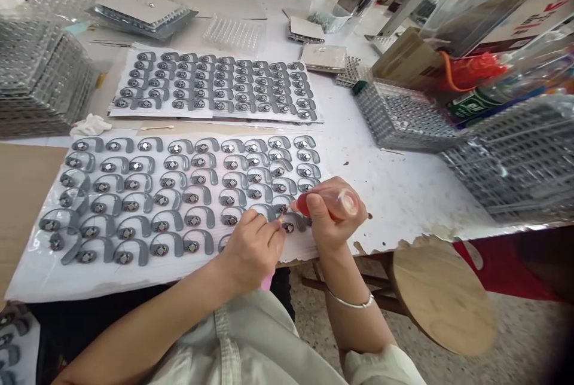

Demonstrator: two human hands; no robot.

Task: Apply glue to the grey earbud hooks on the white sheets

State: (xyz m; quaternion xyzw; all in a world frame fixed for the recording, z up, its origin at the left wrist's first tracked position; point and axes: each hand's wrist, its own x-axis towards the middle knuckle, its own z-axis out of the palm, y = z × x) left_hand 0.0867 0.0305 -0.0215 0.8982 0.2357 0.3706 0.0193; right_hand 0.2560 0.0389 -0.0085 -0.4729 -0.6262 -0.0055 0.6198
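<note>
My right hand is wrapped round a small squeeze bottle of reddish liquid, tilted so that its nozzle points left and down. The nozzle is close to one of the grey ear-hook-shaped parts near the right end of the front sheet. Beside it, my left hand is closed on a thin tool with a yellow-orange tip. Something pink shows below that hand; whether it belongs to the tool I cannot tell. Rows of similar parts, each with a round metallic piece, lie on the white front sheet.
Behind lies a second sheet of similar parts. A cotton swab and crumpled tissue lie between. Clear-plastic tray stacks stand left, more trays right. A round wooden stool stands by the table's front edge.
</note>
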